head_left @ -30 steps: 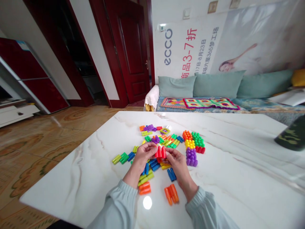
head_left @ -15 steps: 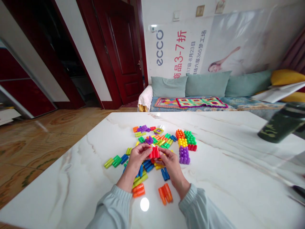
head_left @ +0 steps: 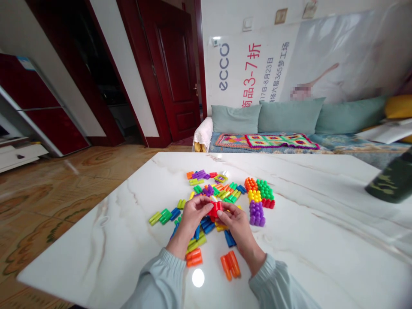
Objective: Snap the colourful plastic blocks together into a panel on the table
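My left hand (head_left: 192, 213) and my right hand (head_left: 234, 221) meet above the white marble table (head_left: 305, 240) and both grip a red plastic block (head_left: 215, 209) between their fingertips. Loose coloured blocks (head_left: 210, 188) lie scattered just beyond and under the hands. To the right of the hands stands a joined cluster of studded blocks (head_left: 259, 195) in orange, green, yellow, red and purple. Nearer to me lie an orange block (head_left: 230, 264), a second orange block (head_left: 193, 257) and a blue block (head_left: 229, 237).
A camouflage-patterned bottle (head_left: 391, 183) lies at the table's right edge. Green, yellow-green and blue blocks (head_left: 165, 214) sit to the left of my hands. Behind the table are a teal sofa (head_left: 289, 124) with a patterned blanket, a dark red door (head_left: 174, 73) and tiled floor (head_left: 48, 189).
The red block has been turned in my fingers and now shows its end rather than its long side. The camera view has shifted slightly; the hands stay in the same place.
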Available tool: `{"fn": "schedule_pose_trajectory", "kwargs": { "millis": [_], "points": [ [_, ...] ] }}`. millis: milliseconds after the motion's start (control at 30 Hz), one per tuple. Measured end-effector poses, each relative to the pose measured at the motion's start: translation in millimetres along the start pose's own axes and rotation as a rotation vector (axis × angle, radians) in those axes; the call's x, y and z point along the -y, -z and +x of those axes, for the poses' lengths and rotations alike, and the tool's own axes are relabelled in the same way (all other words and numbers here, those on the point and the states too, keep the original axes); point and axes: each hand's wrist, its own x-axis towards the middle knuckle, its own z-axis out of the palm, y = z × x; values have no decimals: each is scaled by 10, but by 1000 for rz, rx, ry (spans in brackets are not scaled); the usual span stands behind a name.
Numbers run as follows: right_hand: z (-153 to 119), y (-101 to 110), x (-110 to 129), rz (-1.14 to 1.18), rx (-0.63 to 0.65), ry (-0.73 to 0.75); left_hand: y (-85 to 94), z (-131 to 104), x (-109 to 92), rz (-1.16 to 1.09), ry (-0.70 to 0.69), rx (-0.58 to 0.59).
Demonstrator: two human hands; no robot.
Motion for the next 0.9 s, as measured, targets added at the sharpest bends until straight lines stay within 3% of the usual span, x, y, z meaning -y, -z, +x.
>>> {"fn": "schedule_pose_trajectory", "kwargs": {
  "millis": [400,567,667,733,900],
  "points": [
    [-72,-47,41,-189,40,92,-17,-26,7,6,-78,84],
    [-29,35,-23,-420,-61,207,155,40,-99,2,-109,-133],
    [-7,54,-48,-469,-124,219,282,287,-265,183,-202,-200],
    [-8,44,-44,-474,-142,216,302,561,-373,555,-295,-142],
    [-13,25,-20,-503,-135,223,114,1375,-470,900,-334,18]
  ]
}}
